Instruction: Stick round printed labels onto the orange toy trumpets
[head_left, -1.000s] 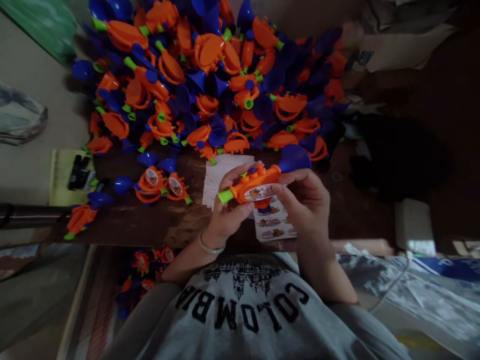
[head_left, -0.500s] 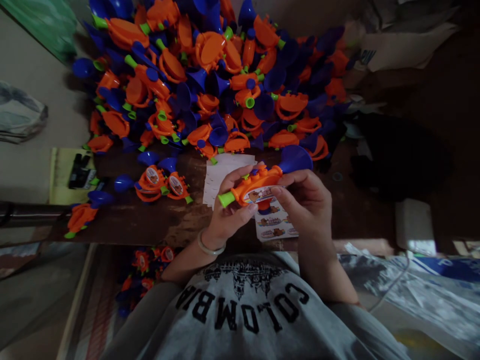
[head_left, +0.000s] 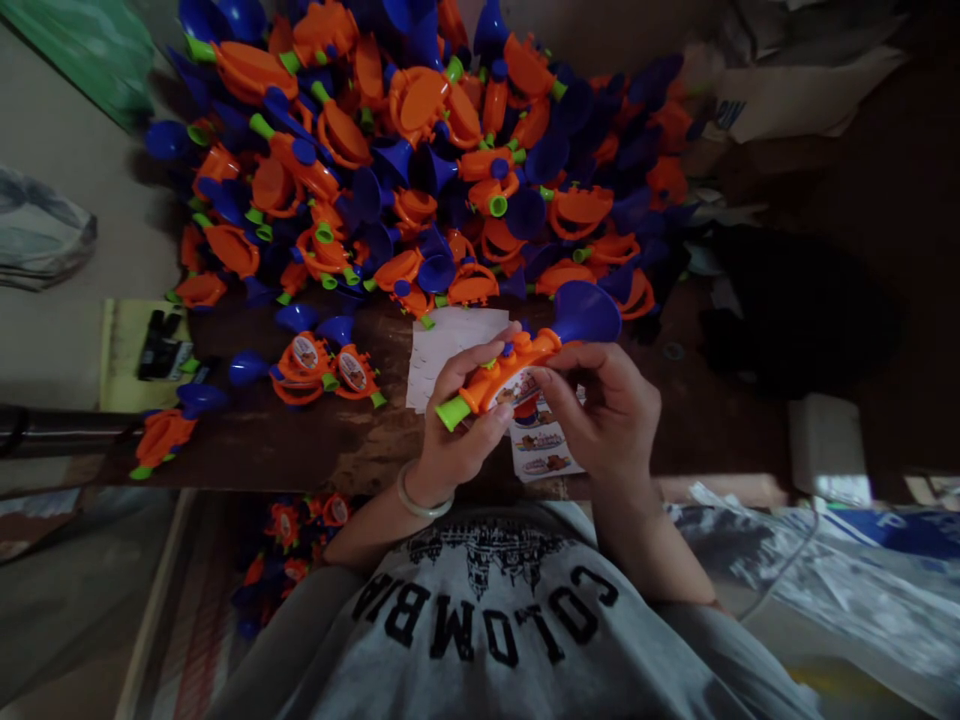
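Note:
Between my hands is a toy trumpet (head_left: 517,362) with an orange body, a blue bell pointing up and right, and a lime mouthpiece at its lower left. My left hand (head_left: 469,430) is closed around its mouthpiece end. My right hand (head_left: 604,405) grips the body near the bell, thumb pressed on the oval sticker (head_left: 516,388) on its side. Part of that sticker is hidden by my thumbs. Below the trumpet lies a sheet of printed stickers (head_left: 544,455). A stack of white paper (head_left: 435,345) is just beyond my left hand.
A large heap of toy trumpets (head_left: 420,100) covers the table's far side. Two stickered trumpets (head_left: 304,352) and another trumpet (head_left: 163,437) lie to the left, near a black object (head_left: 161,345) on yellow paper. More trumpets (head_left: 285,525) sit below the table edge.
The trumpet has tilted in my hands, its sticker side turning more downward and its bell facing me more. Both hands stay on it, my right thumb still against the sticker.

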